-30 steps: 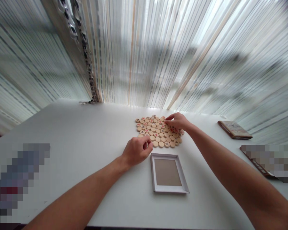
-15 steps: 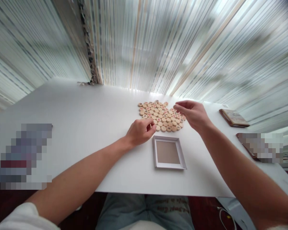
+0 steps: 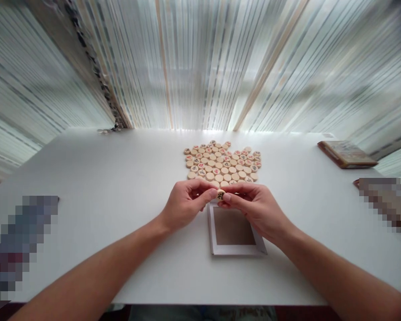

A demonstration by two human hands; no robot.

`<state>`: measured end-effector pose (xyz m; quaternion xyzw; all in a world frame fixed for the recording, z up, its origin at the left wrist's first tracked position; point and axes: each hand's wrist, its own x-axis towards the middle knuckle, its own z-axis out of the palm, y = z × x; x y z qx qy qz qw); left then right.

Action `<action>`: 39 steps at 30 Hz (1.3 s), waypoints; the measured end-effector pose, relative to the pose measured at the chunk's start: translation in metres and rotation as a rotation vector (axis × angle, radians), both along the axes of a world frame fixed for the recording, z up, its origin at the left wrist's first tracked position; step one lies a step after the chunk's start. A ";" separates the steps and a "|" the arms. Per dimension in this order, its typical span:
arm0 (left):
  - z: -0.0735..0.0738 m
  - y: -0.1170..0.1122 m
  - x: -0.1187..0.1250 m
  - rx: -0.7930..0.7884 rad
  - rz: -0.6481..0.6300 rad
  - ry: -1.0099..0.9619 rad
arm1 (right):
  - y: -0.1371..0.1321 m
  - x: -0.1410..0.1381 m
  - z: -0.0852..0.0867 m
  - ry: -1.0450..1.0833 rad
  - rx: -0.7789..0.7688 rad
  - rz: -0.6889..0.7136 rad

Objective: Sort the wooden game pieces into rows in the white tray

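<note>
My left hand [image 3: 186,204] and my right hand [image 3: 253,207] meet above the near edge of a patch of round wooden game pieces [image 3: 222,164] laid flat on the white table [image 3: 120,187]. Together the fingertips of both pinch one round wooden piece [image 3: 220,195] with a dark character on its face. Just below my hands lies a shallow white box [image 3: 234,232] with a brown inside, partly covered by my right hand.
A brown book-like box [image 3: 345,154] lies at the far right of the table. Blurred-out patches sit at the right edge and at the left front. Striped curtains hang behind the table's far edge.
My right hand has drawn back from the far right of the pieces to meet my left hand. A single piece is now pinched between both hands. The camera view has shifted.
</note>
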<state>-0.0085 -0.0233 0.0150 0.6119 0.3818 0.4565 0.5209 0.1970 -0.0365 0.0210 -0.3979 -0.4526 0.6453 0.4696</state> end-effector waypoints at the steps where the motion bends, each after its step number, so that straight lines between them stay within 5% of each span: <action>1: 0.001 0.000 0.000 -0.034 -0.006 -0.027 | -0.002 0.000 -0.001 0.005 -0.002 0.001; 17: 0.008 -0.008 0.004 -0.046 -0.041 -0.100 | -0.009 0.002 0.002 -0.042 0.084 -0.013; 28: 0.009 -0.012 0.007 0.097 -0.012 -0.083 | -0.012 -0.002 0.008 -0.071 0.276 -0.070; 39: 0.008 -0.013 0.008 0.070 -0.013 -0.075 | -0.011 0.006 0.008 -0.132 0.257 -0.047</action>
